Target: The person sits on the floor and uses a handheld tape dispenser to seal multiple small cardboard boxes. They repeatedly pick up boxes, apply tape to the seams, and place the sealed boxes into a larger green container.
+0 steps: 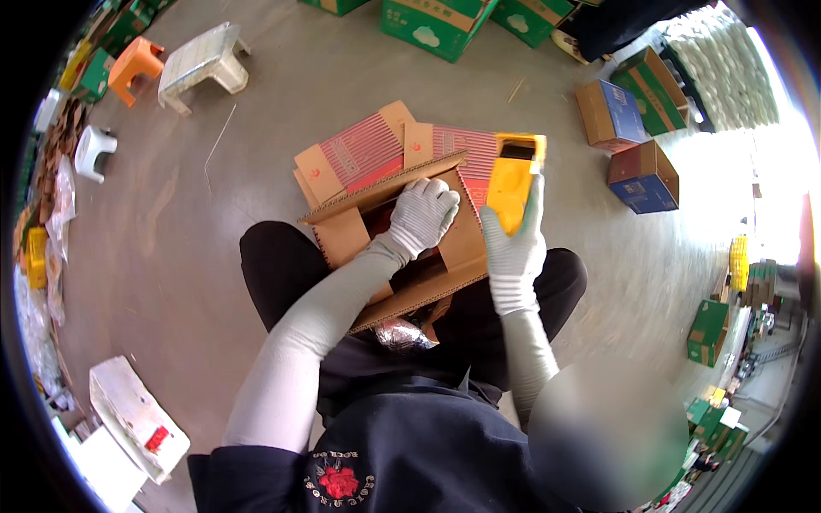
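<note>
An open cardboard box (423, 285) rests tilted between the person's knees, its flaps spread. My left hand (423, 215), in a ribbed pale glove, is curled over the box opening; what its fingers touch inside is hidden. My right hand (516, 256), gloved too, grips a yellow plastic tool, likely a tape dispenser (510, 186), upright just right of the box. Beyond the box lie flattened red-striped cartons (359, 151) on the floor. A crumpled silvery wrapped item (404, 335) sits under the box's near edge.
Green cartons (436, 29) stand ahead, near another person's shoe (569, 46). Blue and brown boxes (612, 115) are at right. A pale stool (202, 64), an orange stool (135, 67) and a small white stool (95, 151) stand at left. A white foam container (138, 417) lies lower left.
</note>
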Demonstrator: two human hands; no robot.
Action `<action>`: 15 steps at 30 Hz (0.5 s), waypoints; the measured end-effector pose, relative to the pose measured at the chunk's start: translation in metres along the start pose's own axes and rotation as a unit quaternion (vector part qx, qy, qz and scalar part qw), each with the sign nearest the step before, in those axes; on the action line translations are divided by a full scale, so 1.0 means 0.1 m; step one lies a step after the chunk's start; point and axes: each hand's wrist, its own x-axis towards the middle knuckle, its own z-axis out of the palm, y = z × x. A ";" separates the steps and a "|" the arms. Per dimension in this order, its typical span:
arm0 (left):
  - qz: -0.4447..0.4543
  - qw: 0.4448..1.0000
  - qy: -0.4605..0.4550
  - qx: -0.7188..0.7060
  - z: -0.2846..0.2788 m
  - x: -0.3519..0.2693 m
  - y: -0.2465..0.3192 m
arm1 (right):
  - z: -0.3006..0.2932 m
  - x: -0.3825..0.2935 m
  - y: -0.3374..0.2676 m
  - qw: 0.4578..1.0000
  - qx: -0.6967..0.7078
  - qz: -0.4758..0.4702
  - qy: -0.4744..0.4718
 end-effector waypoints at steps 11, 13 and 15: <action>-0.354 0.889 -0.287 0.048 -1.03 0.70 0.14 | 0.92 0.66 0.45 0.986 -0.142 0.000 0.091; -0.324 0.918 -0.215 0.074 -1.01 0.37 0.18 | 0.90 0.64 0.30 0.994 -0.097 0.037 0.043; -0.289 0.937 -0.162 0.107 -0.95 0.16 0.29 | 0.86 0.61 0.26 0.996 -0.063 0.066 0.008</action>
